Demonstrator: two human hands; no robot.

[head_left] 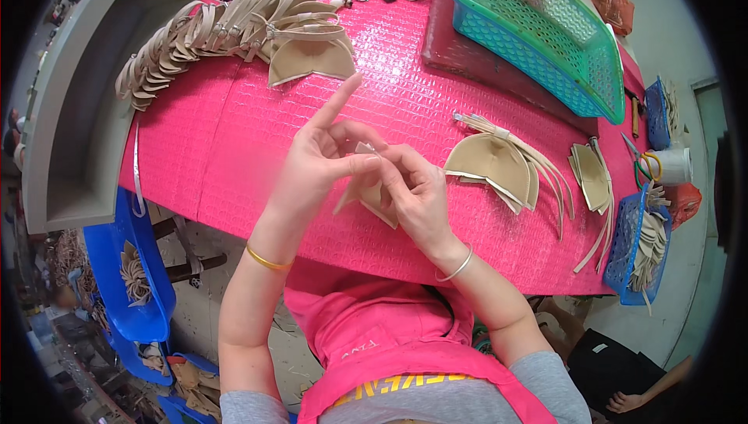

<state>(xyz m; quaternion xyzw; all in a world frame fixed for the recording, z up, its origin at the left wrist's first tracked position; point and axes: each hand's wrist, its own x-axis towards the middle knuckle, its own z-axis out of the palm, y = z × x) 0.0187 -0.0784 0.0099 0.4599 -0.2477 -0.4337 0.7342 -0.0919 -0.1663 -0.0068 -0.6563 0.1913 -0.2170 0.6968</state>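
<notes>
Head view: small beige curved leather piece (372,190) mostly hidden behind both hands, only its edges and lower tip show; shape hard to read. It sits above the pink textured table mat (234,151), near its front edge. Left hand (315,163) pinches it, index finger pointing up. Right hand (417,190) grips it from the other side, hands touching. Stack of beige cup-shaped pieces (491,163) lies just right.

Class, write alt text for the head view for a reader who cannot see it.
Two bare hands, left hand and right hand, hold a small beige piece above a pink table. Stacks of beige pieces and a green basket lie around.
</notes>
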